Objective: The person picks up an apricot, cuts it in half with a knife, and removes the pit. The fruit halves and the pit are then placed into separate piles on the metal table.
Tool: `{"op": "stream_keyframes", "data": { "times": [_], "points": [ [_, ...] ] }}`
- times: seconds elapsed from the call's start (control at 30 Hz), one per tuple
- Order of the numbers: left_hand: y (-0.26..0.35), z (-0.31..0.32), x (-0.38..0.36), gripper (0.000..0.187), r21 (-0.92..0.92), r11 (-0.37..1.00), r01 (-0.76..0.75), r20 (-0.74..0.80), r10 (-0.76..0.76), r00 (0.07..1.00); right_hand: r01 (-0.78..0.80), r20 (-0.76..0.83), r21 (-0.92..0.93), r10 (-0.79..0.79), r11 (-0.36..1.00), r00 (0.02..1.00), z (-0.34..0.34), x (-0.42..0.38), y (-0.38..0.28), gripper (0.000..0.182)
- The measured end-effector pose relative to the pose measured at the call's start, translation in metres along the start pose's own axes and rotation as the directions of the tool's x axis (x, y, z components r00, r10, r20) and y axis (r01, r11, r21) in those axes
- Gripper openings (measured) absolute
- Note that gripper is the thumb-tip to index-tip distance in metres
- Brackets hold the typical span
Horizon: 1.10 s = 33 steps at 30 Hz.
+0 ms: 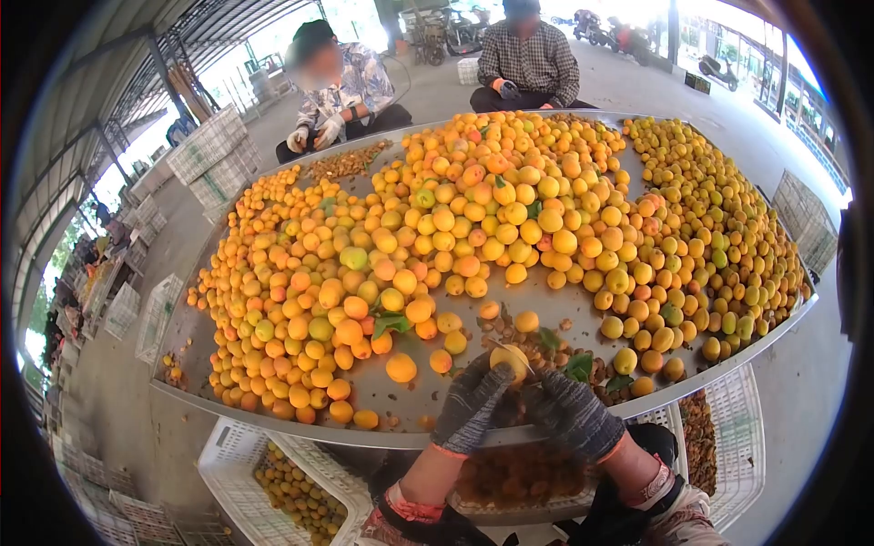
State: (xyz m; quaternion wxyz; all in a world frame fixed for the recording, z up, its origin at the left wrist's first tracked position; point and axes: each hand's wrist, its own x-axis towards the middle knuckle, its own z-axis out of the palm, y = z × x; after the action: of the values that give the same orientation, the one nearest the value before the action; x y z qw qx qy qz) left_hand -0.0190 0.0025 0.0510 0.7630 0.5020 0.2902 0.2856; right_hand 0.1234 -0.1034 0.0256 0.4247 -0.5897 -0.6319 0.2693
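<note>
Large silver metal table (382,396) fills the middle, raised rim around it. On it, a wide heap of round orange-yellow fruit (446,218) covers most of the left and centre. A batch of smaller, greener-yellow fruit (728,264) runs down the right side, partly against the heap.

Two people sit at the far edge: person in a patterned blue-and-white top (364,77), pale gloves on, and person in a dark checked shirt (537,59). Stacked pale slatted crates (214,155) stand on the floor, left. Below the near edge: white plastic basket (218,460) with yellow-green fruit (300,496) inside, and another white plastic basket (742,419), right, with brown pieces (698,437).

Both hands wear dark grey knit gloves, at the near rim. Left hand (472,402): fingers curled in, nearly closed on a single yellow fruit (510,362), held up just above the table. Right hand (578,414): fingers bent beside that fruit; thin pale sliver at the fruit may be a blade, too small to tell, and grip unclear. Green leaf (579,367) and brown pits (596,375) lie just beyond the right hand.
</note>
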Motion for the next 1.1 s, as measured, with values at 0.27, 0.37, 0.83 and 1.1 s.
{"op": "stream_keyframes", "data": {
  "times": [0.27, 0.37, 0.83, 1.1],
  "points": [
    [-0.008, -0.002, 0.004, 0.030, 0.103, 0.967, -0.231, 0.175, 0.211, 0.962, 0.634, 0.476, -0.746, -0.501, 0.204, 0.722, -0.042, 0.002, -0.011, 0.036],
    [-0.008, -0.003, 0.003, 0.032, 0.120, 0.958, -0.259, 0.191, 0.234, 0.953, 0.534, 0.251, -0.394, -0.471, 0.748, 0.845, -0.041, 0.001, -0.002, 0.044],
    [-0.018, 0.010, 0.003, 0.030, -0.006, 0.989, -0.145, -0.118, 0.143, 0.983, -0.098, -0.084, -0.339, 0.074, 0.936, 0.994, 0.007, 0.002, -0.023, 0.029],
    [-0.013, 0.006, -0.003, 0.029, 0.025, 0.975, -0.221, -0.095, 0.223, 0.970, 0.360, 0.100, -0.248, -0.346, 0.899, 0.933, -0.008, 0.012, -0.022, 0.032]
  ]
}}
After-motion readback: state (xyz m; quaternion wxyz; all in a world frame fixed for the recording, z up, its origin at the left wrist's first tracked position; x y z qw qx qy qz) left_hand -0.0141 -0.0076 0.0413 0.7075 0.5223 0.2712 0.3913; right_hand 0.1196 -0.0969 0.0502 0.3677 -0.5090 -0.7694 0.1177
